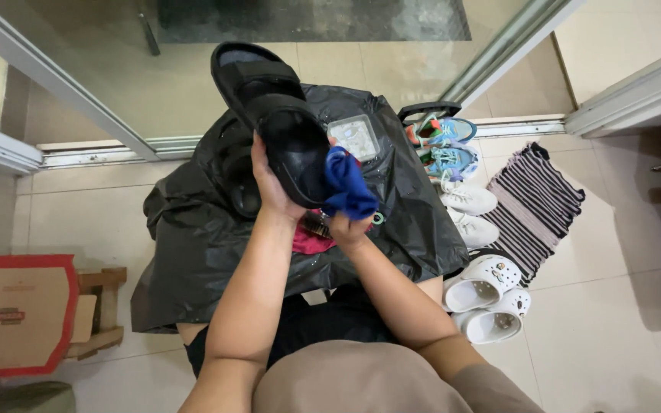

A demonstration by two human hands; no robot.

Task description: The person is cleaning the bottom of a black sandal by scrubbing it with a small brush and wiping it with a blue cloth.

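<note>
My left hand (269,183) holds a black sandal (277,115) by its heel end, sole turned toward me and toe pointing away. My right hand (346,226) grips a bunched blue cloth (348,186) pressed against the sandal's lower right edge. Both hands are raised over a black plastic bag (193,237) spread across my lap and the floor. A second black sandal (240,172) lies on the bag behind my left hand. A clear plastic tub (355,136) and something pink (311,243) also rest on the bag.
To the right stands a row of shoes: colourful sneakers (445,145), white sneakers (468,210), white clogs (487,298). A striped mat (533,203) lies beside them. A cardboard box (13,313) on a wooden stool (105,310) sits left. A glass sliding door's track (116,149) is ahead.
</note>
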